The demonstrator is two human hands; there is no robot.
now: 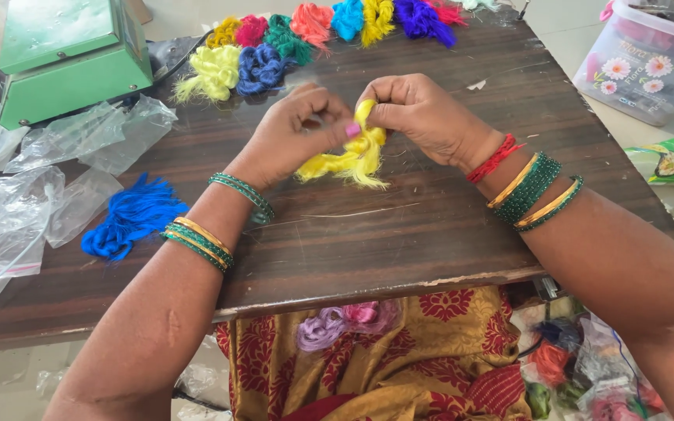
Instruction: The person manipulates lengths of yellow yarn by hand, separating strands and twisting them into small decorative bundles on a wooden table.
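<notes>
Both my hands work a bundle of bright yellow thread [350,158] over the dark wooden table [399,242]. My left hand [294,129] pinches the bundle near its middle with thumb and fingers. My right hand [423,113] grips its upper end, which sticks up between the fingers. The loose yellow strands fan out below the hands onto the table. Green and gold bangles ring both wrists, and a red thread is tied on the right one.
A row of coloured thread bundles [329,27] lines the far edge. A blue bundle [130,214] and clear plastic bags [40,179] lie left, by a green machine [72,54]. A plastic box [649,58] stands at right. Purple and pink thread [345,321] rests in my lap.
</notes>
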